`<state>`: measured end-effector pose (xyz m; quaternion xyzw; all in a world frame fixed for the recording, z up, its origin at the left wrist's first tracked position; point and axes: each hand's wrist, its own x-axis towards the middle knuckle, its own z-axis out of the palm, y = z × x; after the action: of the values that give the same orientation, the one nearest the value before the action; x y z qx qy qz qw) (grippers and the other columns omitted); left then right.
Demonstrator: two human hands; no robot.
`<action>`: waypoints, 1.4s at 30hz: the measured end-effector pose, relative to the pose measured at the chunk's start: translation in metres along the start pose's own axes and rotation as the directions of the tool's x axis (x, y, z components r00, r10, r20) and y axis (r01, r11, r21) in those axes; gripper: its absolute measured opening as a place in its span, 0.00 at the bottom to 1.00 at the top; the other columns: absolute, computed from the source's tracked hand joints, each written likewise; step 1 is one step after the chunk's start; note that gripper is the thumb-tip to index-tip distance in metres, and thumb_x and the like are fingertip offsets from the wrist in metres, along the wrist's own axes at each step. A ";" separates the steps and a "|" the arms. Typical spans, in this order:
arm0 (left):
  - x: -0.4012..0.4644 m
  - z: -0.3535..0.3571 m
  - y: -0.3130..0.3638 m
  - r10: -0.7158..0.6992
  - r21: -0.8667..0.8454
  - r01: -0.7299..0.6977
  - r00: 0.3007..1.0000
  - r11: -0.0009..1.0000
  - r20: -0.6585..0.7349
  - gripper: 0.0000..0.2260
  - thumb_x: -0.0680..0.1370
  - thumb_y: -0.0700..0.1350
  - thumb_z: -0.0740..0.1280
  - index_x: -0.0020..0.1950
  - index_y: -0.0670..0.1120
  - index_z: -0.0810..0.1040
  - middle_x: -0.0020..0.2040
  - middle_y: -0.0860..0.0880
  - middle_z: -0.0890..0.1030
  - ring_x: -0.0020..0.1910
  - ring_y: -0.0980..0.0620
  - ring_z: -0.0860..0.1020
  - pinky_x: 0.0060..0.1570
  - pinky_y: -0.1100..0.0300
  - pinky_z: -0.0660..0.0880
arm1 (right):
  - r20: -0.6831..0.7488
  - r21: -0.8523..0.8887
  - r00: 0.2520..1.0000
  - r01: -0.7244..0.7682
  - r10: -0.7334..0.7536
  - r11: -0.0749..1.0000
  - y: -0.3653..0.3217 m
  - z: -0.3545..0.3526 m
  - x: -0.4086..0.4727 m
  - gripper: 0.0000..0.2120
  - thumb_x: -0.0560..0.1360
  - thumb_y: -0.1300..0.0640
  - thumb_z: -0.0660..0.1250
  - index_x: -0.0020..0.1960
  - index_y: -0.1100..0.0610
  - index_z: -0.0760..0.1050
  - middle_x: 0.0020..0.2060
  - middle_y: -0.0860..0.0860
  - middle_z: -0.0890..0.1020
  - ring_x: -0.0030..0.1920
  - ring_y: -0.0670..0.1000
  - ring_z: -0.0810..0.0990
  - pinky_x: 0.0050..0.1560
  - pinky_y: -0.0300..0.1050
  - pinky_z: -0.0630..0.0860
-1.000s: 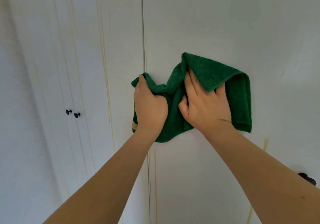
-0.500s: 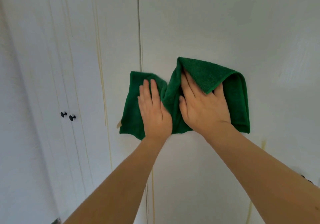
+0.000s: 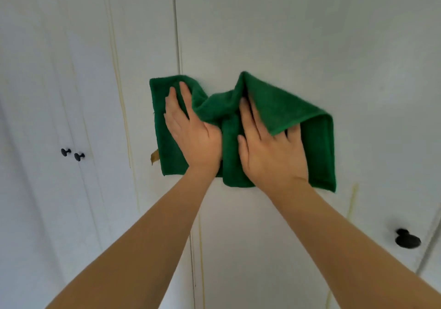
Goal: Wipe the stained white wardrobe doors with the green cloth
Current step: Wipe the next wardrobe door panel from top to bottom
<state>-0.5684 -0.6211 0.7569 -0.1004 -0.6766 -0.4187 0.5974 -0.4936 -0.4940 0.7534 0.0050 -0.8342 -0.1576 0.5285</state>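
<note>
Pressing flat, fingers straight, the left hand (image 3: 191, 132) and right hand (image 3: 269, 151) pin the cloth (image 3: 310, 141) against the doors (image 3: 286, 34), across their seam. A tan label (image 3: 154, 156) sticks out, unreadable. Yellow streaks (image 3: 119, 82) run down.

Soft, even daylight fills the view, dim and slightly grey, with no glare. Below the two hands pressing the green cloth (image 3: 241, 127), the forearms look darker and shaded. Wide-angle bending curves the door seams toward the edges, and the fingertips and cloth fringe look faintly blurred.
</note>
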 end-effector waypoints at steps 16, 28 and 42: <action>-0.046 0.030 0.111 0.226 -0.002 -0.228 0.966 0.974 0.125 0.28 0.81 0.47 0.56 0.80 0.40 0.62 0.79 0.38 0.62 0.79 0.37 0.58 0.78 0.39 0.50 | -0.024 -0.026 0.916 -0.402 0.401 0.915 0.098 -0.028 -0.076 0.30 0.81 0.47 0.49 0.79 0.60 0.53 0.78 0.59 0.56 0.76 0.61 0.56 0.74 0.65 0.50; 0.037 0.003 0.018 0.265 0.072 -0.277 0.953 0.958 0.145 0.28 0.79 0.47 0.56 0.80 0.43 0.61 0.80 0.40 0.61 0.80 0.39 0.56 0.79 0.40 0.49 | -0.183 0.055 0.935 -0.297 0.302 0.953 0.036 -0.014 0.010 0.31 0.80 0.47 0.55 0.79 0.59 0.56 0.77 0.54 0.62 0.72 0.54 0.60 0.71 0.62 0.55; -0.031 -0.001 -0.012 0.009 0.073 -0.016 0.995 0.997 0.100 0.30 0.80 0.49 0.49 0.81 0.39 0.57 0.82 0.41 0.54 0.81 0.39 0.51 0.79 0.41 0.46 | -0.182 0.017 0.969 -0.169 0.169 0.985 0.013 0.006 -0.020 0.31 0.81 0.47 0.51 0.80 0.57 0.52 0.79 0.52 0.59 0.76 0.56 0.60 0.73 0.63 0.53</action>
<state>-0.5668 -0.6179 0.7239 -0.1032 -0.7201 -0.3840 0.5687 -0.4880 -0.4767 0.7371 -0.0514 -0.7797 -0.1102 0.6142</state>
